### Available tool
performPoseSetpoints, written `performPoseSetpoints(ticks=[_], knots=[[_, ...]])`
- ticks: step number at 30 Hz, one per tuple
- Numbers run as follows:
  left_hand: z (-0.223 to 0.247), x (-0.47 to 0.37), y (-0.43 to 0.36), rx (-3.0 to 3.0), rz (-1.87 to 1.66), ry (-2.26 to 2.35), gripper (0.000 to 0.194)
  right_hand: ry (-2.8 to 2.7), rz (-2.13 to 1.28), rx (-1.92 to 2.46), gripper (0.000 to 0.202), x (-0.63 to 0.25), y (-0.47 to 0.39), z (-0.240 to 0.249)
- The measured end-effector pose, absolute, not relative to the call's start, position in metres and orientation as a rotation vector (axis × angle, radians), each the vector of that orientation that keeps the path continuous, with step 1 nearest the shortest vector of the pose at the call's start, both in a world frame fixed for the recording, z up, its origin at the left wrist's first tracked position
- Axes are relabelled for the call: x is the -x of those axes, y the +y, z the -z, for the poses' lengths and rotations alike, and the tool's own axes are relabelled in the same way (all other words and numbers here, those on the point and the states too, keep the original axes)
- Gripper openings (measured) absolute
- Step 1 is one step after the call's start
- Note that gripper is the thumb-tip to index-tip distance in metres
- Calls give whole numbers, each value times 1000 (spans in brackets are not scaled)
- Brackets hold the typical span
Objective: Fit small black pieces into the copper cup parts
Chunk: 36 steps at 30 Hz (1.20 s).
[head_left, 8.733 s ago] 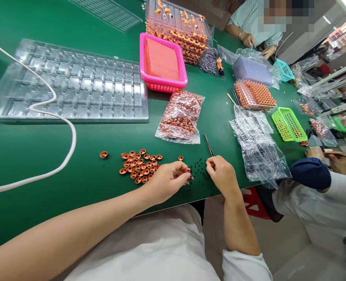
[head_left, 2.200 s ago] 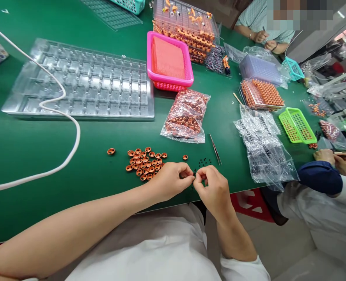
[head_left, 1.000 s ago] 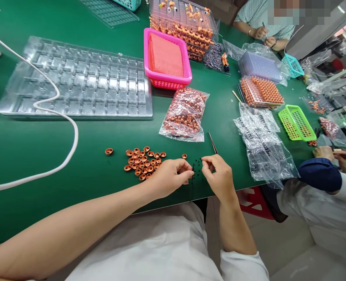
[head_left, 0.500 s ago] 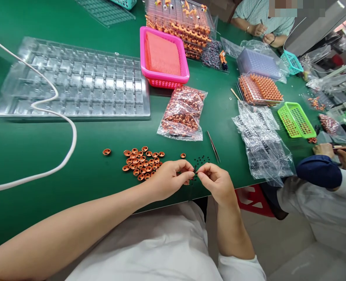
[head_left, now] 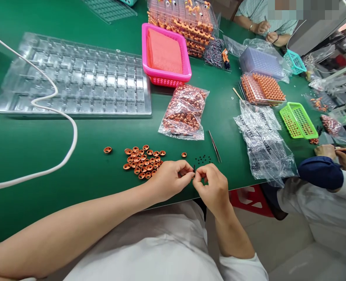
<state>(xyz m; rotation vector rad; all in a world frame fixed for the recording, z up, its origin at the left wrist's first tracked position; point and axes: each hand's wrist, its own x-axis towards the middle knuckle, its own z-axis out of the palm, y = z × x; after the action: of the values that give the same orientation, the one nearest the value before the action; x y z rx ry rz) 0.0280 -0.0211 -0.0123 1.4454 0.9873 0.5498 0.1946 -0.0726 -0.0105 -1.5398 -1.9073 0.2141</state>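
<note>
My left hand [head_left: 174,177] is closed in a pinch on a small dark part [head_left: 194,169] near the table's front edge. Thumb and forefinger of my right hand [head_left: 211,183] are pressed together against the lower end of that part; its exact kind is too small to make out. Several tiny black pieces [head_left: 203,159] lie scattered just beyond my fingers. Left of my hands sits a cluster of copper-coloured cup-shaped rings [head_left: 143,159]. One single ring [head_left: 184,154] lies apart, close to the black pieces. Metal tweezers [head_left: 214,146] rest beyond my right hand.
A bag of copper rings [head_left: 186,113] lies ahead, before a pink basket [head_left: 188,64]. A clear tray [head_left: 82,78] and a white cable [head_left: 75,136] are on the left. Plastic bags [head_left: 263,144] and a green basket [head_left: 298,117] lie right, near a co-worker's sleeve [head_left: 320,173].
My right hand has shifted slightly left and lower, its fingertips now closer to my left ones. The dark part looks more upright. The whole view has moved a little.
</note>
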Motion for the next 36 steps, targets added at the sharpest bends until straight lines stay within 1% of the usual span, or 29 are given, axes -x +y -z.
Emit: performPoseSetpoints(ticks=[1,3,7,10,12,19,24,30,36], knots=[[12,-28,-21,-1451,-559,993,16,-1956,-134,1515,15,-194,-72,12],[13,-28,-22,-1461,-570,1002,15,-1987,-84,1510,15,-197,-71,14],[12,-28,-20,-1463,-554,1018,15,-1939,-189,1654,14,-207,-63,17],[12,-27,-19,-1446,-546,1029,15,-2013,-299,1735,14,-212,-57,22],[12,-27,-18,-1425,-543,1026,15,-2085,-307,1744,15,-212,-55,26],[11,-27,-15,-1388,-505,1024,15,-2207,-21,1722,20,-208,-54,30],[12,-27,-14,-1322,-495,1000,16,-2149,-27,1729,18,-210,-57,30],[13,-27,-14,-1272,-504,982,16,-1892,-289,1711,19,-210,-64,22],[10,-27,-17,-1264,-534,872,14,-1536,-869,1622,9,-208,-73,6]])
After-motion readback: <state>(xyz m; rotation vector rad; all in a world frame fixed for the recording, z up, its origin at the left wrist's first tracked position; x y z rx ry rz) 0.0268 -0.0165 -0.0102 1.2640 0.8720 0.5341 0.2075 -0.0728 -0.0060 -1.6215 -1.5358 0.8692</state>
